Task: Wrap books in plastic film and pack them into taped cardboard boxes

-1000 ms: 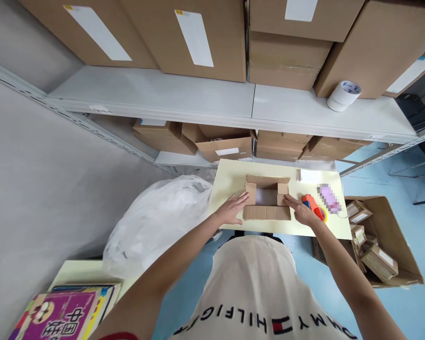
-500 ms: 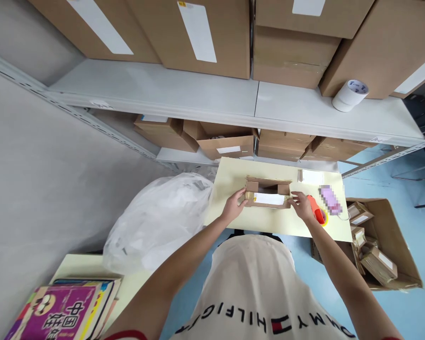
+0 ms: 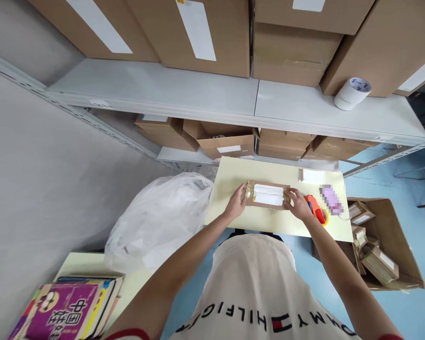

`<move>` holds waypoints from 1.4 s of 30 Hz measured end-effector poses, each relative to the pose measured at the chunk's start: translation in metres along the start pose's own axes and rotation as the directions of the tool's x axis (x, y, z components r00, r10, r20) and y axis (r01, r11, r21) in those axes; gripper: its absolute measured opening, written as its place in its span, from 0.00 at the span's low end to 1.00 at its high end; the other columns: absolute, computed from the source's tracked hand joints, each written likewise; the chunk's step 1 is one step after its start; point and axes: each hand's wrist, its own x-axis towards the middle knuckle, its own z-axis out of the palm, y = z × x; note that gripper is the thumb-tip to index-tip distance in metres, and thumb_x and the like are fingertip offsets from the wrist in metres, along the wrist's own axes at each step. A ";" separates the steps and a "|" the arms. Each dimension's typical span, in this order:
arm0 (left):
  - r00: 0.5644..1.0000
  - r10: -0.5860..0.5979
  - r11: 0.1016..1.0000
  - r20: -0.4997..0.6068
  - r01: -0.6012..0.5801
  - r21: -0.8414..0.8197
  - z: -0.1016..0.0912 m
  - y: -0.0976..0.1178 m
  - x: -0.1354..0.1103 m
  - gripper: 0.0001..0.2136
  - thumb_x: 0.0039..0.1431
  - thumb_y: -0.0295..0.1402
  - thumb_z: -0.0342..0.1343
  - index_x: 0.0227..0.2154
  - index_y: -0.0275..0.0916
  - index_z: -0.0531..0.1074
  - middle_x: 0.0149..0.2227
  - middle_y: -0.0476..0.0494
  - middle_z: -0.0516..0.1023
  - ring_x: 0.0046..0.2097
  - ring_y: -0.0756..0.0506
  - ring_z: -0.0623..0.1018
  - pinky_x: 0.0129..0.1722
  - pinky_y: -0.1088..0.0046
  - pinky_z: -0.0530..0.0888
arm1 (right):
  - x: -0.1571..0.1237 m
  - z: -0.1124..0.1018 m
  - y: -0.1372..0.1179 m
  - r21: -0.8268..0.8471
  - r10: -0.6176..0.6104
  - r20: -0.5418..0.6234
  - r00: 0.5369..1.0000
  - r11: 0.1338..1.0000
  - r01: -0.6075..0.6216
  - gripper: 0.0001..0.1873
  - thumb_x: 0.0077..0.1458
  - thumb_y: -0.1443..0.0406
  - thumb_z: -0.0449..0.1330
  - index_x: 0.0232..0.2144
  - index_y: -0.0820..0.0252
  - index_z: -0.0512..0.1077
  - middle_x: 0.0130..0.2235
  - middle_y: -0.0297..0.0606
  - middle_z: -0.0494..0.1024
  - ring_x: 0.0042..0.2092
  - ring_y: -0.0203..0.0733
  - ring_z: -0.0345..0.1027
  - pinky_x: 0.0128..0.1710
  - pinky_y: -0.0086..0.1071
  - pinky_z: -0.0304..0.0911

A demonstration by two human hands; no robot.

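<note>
On the pale counter (image 3: 230, 177) I see a small brown carton (image 3: 267, 195), its top flaps laid nearly together, with a white label (image 3: 268, 190) parted along the middle and shiny tape at the ends. The left hand (image 3: 235, 203) and the right hand (image 3: 298, 204) pinch its two ends, partly hiding them. The label's print is too small for reading. The white shirt (image 3: 253, 276) says "HILFIG", upside down; one purple book (image 3: 62, 307) shows "中国".

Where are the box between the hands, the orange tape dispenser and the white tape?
Box (image 3: 268, 196), head view: white label on top.
Tape dispenser (image 3: 315, 208), head view: orange body.
White tape (image 3: 350, 97), head view: outer side.
</note>
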 end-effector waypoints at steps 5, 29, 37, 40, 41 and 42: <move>0.967 0.174 0.867 0.186 -0.240 0.437 -0.001 0.042 0.001 0.26 0.66 0.34 0.46 0.66 0.36 0.57 0.70 0.34 0.53 0.72 0.36 0.50 0.68 0.46 0.51 | -0.007 0.016 -0.007 -0.027 0.074 -0.058 0.996 0.997 -0.075 0.26 0.63 0.60 0.51 0.62 0.53 0.63 0.63 0.49 0.61 0.61 0.56 0.63 0.56 0.53 0.67; 0.892 0.045 0.704 0.450 -0.348 0.619 0.020 0.059 0.011 0.34 0.63 0.35 0.51 0.69 0.31 0.48 0.71 0.31 0.46 0.72 0.36 0.47 0.69 0.48 0.46 | -0.078 -0.011 0.040 0.145 0.798 -0.111 0.592 0.603 -0.785 0.29 0.53 0.60 0.55 0.56 0.64 0.63 0.40 0.51 0.78 0.40 0.54 0.73 0.39 0.45 0.66; 0.889 0.123 0.737 0.441 -0.379 0.559 0.017 0.057 -0.001 0.35 0.63 0.37 0.52 0.69 0.34 0.48 0.71 0.33 0.48 0.72 0.36 0.48 0.69 0.49 0.47 | -0.017 -0.071 -0.014 0.649 0.556 -0.219 0.802 0.697 -0.306 0.18 0.52 0.50 0.55 0.28 0.58 0.70 0.27 0.35 0.72 0.31 0.41 0.65 0.30 0.33 0.62; 0.885 0.130 0.773 0.446 -0.372 0.513 0.014 0.060 -0.007 0.35 0.63 0.41 0.53 0.68 0.32 0.51 0.71 0.31 0.49 0.72 0.35 0.49 0.69 0.48 0.47 | 0.016 -0.071 -0.042 0.636 0.436 -0.029 0.900 0.703 -0.320 0.20 0.52 0.48 0.57 0.25 0.58 0.69 0.24 0.33 0.71 0.28 0.39 0.63 0.28 0.32 0.60; 0.888 0.132 0.794 0.440 -0.361 0.490 0.014 0.061 -0.008 0.34 0.63 0.42 0.53 0.68 0.31 0.53 0.71 0.31 0.50 0.72 0.34 0.50 0.69 0.48 0.47 | 0.024 -0.069 -0.049 0.616 0.409 0.019 0.912 0.714 -0.333 0.20 0.51 0.47 0.58 0.24 0.58 0.69 0.24 0.33 0.70 0.27 0.39 0.63 0.27 0.32 0.60; 0.894 0.135 0.820 0.427 -0.342 0.458 0.013 0.062 -0.008 0.34 0.63 0.43 0.53 0.67 0.32 0.54 0.70 0.31 0.51 0.71 0.34 0.51 0.69 0.48 0.48 | 0.031 -0.067 -0.054 0.594 0.390 0.056 0.919 0.727 -0.345 0.21 0.50 0.47 0.58 0.23 0.58 0.68 0.23 0.33 0.70 0.27 0.38 0.63 0.27 0.32 0.60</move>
